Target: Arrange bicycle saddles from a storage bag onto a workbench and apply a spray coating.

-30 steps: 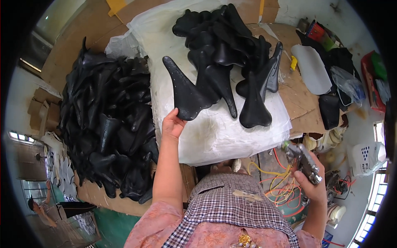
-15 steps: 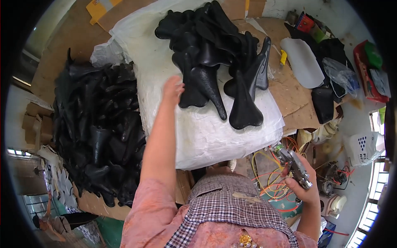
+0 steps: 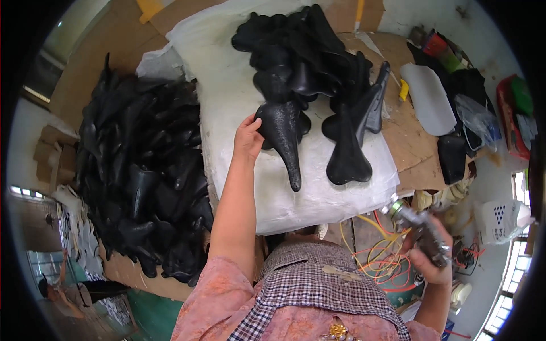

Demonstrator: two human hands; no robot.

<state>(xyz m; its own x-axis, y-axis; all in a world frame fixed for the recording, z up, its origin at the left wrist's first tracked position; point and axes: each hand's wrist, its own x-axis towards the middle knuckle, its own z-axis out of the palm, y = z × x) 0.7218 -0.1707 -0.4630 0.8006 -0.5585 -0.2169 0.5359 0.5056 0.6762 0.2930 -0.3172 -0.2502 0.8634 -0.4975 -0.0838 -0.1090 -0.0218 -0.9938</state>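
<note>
Okay, so from my end the left grip [image 3: 248, 138] is narrow, pinching the left edge of a black saddle-shaped piece [image 3: 278, 128] in the middle of the frame. That piece has its wide end up and its thin tip pointing at the bottom of the frame. I can't tell if it's lifted clear of the white-covered surface [image 3: 219, 113] or resting on it. The left arm reaches almost straight up from the lower edge, pretty extended, leaning a touch to the right.

Right grip [image 3: 437, 273], lower right of the frame, is wrapped around a metal spray gun [image 3: 426, 238]. The forearm rises from the bottom edge, and the gun's nose aims toward the upper left. It's a bit blurry, so I can't make out the trigger finger.

Around it I've got a black heap [image 3: 301, 51] at upper middle, a bigger black pile [image 3: 142, 170] on the left, and tangled hoses [image 3: 392, 258] near the gun.
</note>
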